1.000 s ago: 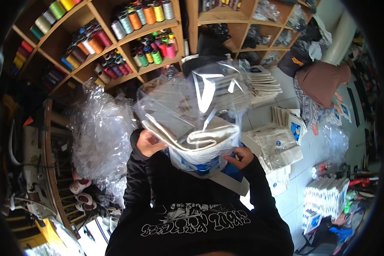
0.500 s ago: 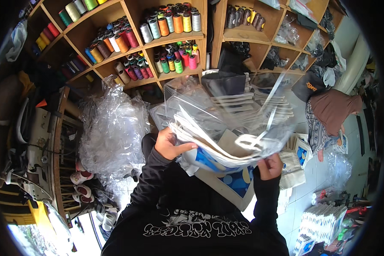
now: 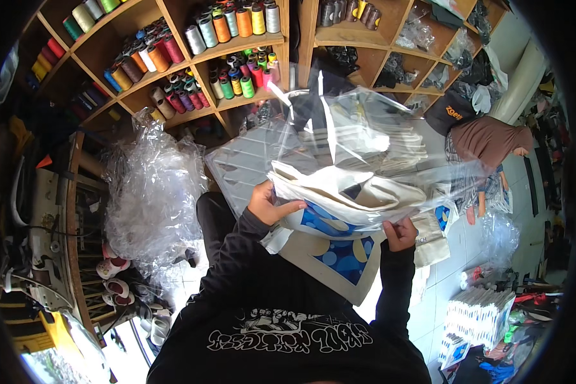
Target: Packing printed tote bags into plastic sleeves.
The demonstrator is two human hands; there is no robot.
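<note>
Between my hands is a clear plastic bag (image 3: 339,137) with its upper part standing loose and glossy. Inside its lower part are folded cream cloth bags (image 3: 352,187) with a blue circle pattern on the front. My left hand (image 3: 270,203) is closed on the left end of the bundle, thumb along the front. At the lower right corner, my right hand (image 3: 400,234) pinches the plastic, fingertips together. Another cream cloth bag with a blue print (image 3: 339,262) lies on my lap below the bundle.
Wooden shelves (image 3: 249,48) with thread cones stand ahead. A heap of clear plastic (image 3: 153,198) is at left, beside a sewing machine (image 3: 35,230). A person in a brown head covering (image 3: 489,144) sits at right. Stacked cloth bags (image 3: 473,317) stand on the floor at lower right.
The plastic's upper part has spread wider and swung to the right. The bundle has turned slightly and shifted right; both hands keep their hold. The view has shifted a little.
</note>
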